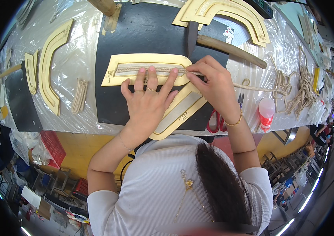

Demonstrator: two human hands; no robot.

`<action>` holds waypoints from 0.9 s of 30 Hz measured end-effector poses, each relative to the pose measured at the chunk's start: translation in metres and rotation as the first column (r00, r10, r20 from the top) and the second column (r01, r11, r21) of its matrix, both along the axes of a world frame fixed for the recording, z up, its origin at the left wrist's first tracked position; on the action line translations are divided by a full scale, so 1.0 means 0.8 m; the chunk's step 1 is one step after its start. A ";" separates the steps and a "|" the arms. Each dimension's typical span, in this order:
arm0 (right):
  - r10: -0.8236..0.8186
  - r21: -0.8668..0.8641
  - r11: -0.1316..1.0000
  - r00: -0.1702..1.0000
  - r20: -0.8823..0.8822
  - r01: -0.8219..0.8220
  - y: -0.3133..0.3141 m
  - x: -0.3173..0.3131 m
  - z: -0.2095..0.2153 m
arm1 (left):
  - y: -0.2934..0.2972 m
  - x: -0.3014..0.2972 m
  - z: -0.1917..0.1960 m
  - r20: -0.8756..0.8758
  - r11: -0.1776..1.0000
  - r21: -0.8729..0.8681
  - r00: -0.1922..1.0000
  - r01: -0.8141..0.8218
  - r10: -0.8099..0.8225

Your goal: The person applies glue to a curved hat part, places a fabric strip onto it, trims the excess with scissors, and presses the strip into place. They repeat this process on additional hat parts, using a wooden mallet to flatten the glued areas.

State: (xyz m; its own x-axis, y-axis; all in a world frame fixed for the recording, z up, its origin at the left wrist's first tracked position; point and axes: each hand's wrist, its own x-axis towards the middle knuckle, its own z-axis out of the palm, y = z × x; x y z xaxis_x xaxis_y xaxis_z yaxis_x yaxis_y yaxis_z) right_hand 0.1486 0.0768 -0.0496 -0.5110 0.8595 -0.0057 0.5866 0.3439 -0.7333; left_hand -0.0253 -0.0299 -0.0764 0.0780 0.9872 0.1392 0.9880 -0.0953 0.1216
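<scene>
A flat yellow template (114,63) with a long slot lies on a black mat (135,31). A beige braided cord (131,69) runs along that slot. My left hand (147,98) is spread flat, its fingertips pressing the cord into the slot. My right hand (210,80) pinches the same cord at the template's right end. From there the cord trails right to a tangled pile of cord (298,88). A second yellow template (182,112) lies partly under my hands.
A hammer (230,49) lies on the mat behind my right hand. Red-handled scissors (216,122) and a small bottle with a red base (266,114) stand near the table's front edge. Curved yellow templates (51,65) lie on plastic sheeting at left and at the back right.
</scene>
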 end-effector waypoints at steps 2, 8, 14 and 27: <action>0.039 0.066 0.997 0.999 0.013 -0.040 0.003 -0.003 -0.001 | 0.001 0.002 0.005 -0.022 1.000 -0.020 1.000 -0.007 0.007; -0.139 0.223 0.967 0.989 0.055 0.123 0.004 0.048 0.047 | 0.021 -0.016 0.028 -0.033 0.993 -0.060 0.994 0.102 -0.104; -0.206 -0.247 0.883 0.804 0.558 0.398 -0.084 0.152 0.081 | 0.080 -0.049 0.039 0.194 0.986 -0.064 0.971 0.151 -0.137; -0.384 -0.108 0.901 0.888 0.251 0.420 -0.159 0.148 0.014 | 0.142 -0.051 0.072 0.506 0.705 -0.643 0.857 0.300 0.098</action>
